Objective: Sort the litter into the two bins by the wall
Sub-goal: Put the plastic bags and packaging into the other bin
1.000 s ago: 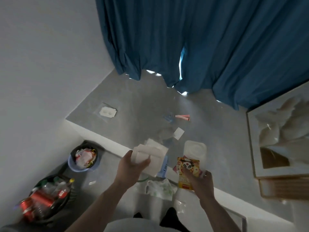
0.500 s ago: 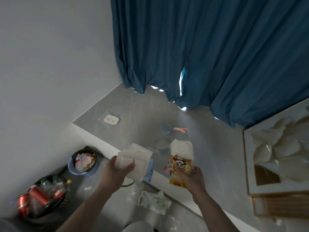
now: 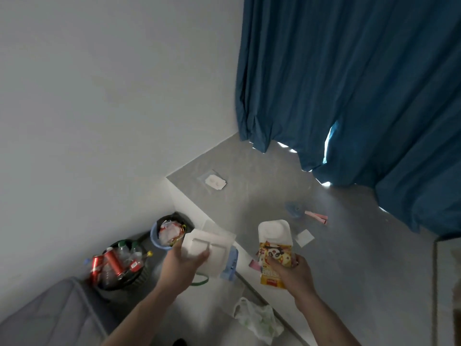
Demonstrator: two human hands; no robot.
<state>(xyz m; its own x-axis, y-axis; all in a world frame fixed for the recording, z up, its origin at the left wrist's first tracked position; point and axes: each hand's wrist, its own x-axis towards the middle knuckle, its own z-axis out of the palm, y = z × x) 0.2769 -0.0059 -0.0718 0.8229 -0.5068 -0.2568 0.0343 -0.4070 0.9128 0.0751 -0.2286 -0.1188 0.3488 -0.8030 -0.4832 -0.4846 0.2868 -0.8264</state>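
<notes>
1. Evidently the left hand (image 3: 180, 267) is gripping a stack of white moulded trays (image 3: 208, 250), holding them out just beside the blue bin (image 3: 155, 242) of wrappers – likely their destination.
2. The right hand (image 3: 290, 270) is clutching a panda-printed pack (image 3: 274, 255) – waiting its turn.
3. The black bin (image 3: 124, 278) of bottles is standing by the wall.

Litter in both hands' grip.

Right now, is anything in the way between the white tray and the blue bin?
Nothing visible. The left hand holds the tray right beside the blue bin, whose open top shows wrappers.
</notes>
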